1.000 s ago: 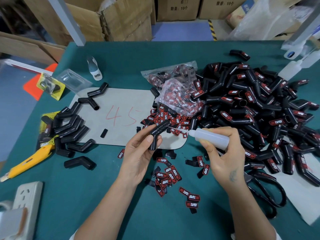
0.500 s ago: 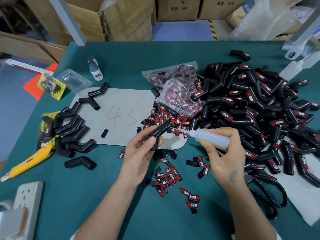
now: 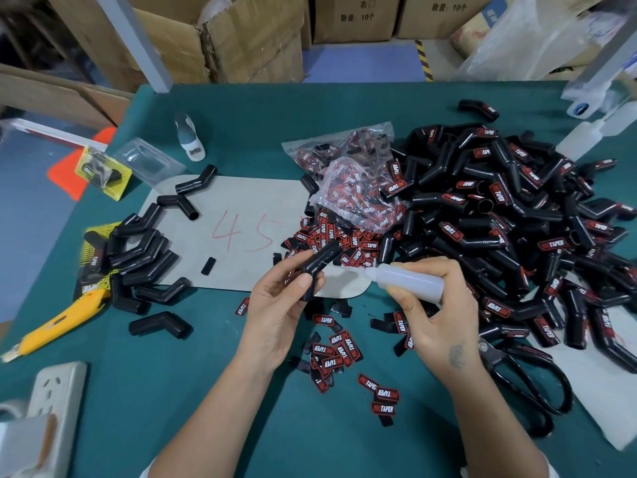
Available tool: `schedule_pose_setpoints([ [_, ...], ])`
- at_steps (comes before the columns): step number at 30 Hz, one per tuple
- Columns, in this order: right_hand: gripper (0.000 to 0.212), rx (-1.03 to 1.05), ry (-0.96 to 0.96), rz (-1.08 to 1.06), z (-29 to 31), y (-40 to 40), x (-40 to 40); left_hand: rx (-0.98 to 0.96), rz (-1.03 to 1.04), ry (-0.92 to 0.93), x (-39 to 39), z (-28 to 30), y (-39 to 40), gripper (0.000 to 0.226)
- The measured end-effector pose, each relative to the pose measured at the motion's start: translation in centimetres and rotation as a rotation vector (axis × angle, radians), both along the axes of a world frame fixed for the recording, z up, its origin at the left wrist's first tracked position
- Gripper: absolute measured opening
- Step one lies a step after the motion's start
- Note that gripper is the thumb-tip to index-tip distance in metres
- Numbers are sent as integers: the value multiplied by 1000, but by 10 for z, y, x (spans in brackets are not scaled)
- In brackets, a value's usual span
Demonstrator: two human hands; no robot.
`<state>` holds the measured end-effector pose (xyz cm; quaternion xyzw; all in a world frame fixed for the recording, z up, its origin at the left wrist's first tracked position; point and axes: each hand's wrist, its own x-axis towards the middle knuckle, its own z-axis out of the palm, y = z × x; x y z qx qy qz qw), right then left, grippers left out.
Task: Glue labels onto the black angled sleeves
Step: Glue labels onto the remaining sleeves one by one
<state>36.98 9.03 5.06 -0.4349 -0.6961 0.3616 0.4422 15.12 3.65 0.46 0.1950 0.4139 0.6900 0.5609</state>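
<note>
Two hands work close together over the middle of the green desk [image 3: 241, 391]. The left hand [image 3: 279, 312] grips one bare black angled sleeve [image 3: 319, 267] between thumb and fingers, its upper leg tilted up and to the right. The right hand [image 3: 437, 312] is wrapped round a small translucent glue bottle [image 3: 406, 282], whose thin nozzle points left at the sleeve's upper leg; whether the tip touches it cannot be told.

By the look of it, the step in hand is laying glue on the sleeve before any label goes on. Next, the person would need a loose label [image 3: 323, 319] from the scatter just below the hands, set squarely onto the wet spot and pressed. That calls for freeing some fingers of the right hand, or putting the bottle down, while the left keeps the sleeve steady.

A small group of unlabelled sleeves [image 3: 138, 257] lies to the left, and a large heap of labelled sleeves [image 3: 499, 215] fills the right side, so much of the batch seems finished.
</note>
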Motion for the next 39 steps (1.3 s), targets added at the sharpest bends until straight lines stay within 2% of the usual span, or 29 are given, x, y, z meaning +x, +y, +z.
schedule_pose_setpoints([
  [8, 32, -5, 11, 2, 0, 0, -1, 4, 0, -11, 0, -1, 0, 31],
  [12, 31, -13, 13, -23, 0, 2, 1, 2, -22, -28, -1, 2, 0, 49],
  [16, 31, -15, 21, -46, 0, 4, 3, -7, -22, -36, -1, 3, 0, 53],
  [29, 30, -13, 7, -35, 2, 1, 2, -21, -23, -77, -1, 7, -1, 54],
  [34, 29, -14, 26, -55, 2, 4, 3, -56, 9, -78, 0, 7, 1, 30],
  [38, 26, -16, 45, -73, 2, 5, 3, -42, 8, -91, 0, 9, 0, 43],
  [39, 25, -18, 54, -80, 2, 5, 4, -43, 9, -91, 0, 8, 0, 40],
])
